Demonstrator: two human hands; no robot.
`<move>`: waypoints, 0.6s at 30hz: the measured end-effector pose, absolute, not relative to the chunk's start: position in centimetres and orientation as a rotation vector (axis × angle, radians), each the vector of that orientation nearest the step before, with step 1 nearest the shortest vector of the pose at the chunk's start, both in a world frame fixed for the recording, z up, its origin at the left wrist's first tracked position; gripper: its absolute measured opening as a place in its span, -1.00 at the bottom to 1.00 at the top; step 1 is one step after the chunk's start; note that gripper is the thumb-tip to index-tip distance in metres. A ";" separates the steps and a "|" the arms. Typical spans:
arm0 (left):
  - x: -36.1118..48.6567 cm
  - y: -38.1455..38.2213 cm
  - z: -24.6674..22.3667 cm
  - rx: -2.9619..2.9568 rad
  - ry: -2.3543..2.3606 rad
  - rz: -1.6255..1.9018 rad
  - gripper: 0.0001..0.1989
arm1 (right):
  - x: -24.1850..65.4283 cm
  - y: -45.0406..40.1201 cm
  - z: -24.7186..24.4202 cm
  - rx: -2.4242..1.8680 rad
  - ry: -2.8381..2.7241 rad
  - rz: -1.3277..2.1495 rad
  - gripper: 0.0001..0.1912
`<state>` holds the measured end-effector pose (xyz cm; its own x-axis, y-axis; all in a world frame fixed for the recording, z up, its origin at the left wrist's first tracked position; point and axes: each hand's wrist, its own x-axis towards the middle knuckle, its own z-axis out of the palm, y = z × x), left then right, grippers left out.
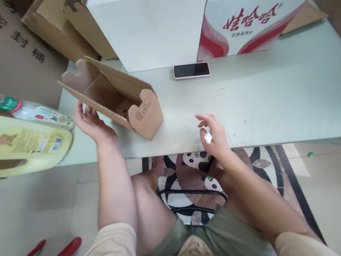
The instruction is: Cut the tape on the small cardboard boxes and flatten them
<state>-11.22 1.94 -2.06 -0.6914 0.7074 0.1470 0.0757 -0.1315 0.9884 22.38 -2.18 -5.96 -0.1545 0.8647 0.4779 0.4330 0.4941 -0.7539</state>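
A small open-topped cardboard box with notched end flaps stands on the table's left part. My left hand is at its near left side, palm up, fingers loosely apart and touching or very close to the box's lower outer wall; its thumb is hidden. Over the table's front edge, right of the box, my right hand has bent fingers around a small white piece, whose kind I cannot make out. The box's inside is partly shaded.
A phone lies behind the box on the pale table. White cartons stand at the back. To the left are a plastic bottle, a yellow jug and larger cardboard boxes. A panda-patterned mat lies below.
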 end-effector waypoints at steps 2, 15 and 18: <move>-10.8 2.1 -2.3 0.798 1.570 2.054 -0.53 | 22.5 -1.9 -5.9 -1.106 -1.767 0.546 -0.50; -4.9 -1.1 -1.2 1.194 1.348 2.156 -0.61 | 21.9 -1.7 -4.3 -0.989 -1.846 0.418 -0.39; -4.7 -2.1 -1.1 1.165 1.246 2.186 -0.61 | 21.8 -2.0 -4.2 -1.004 -1.842 0.436 -0.41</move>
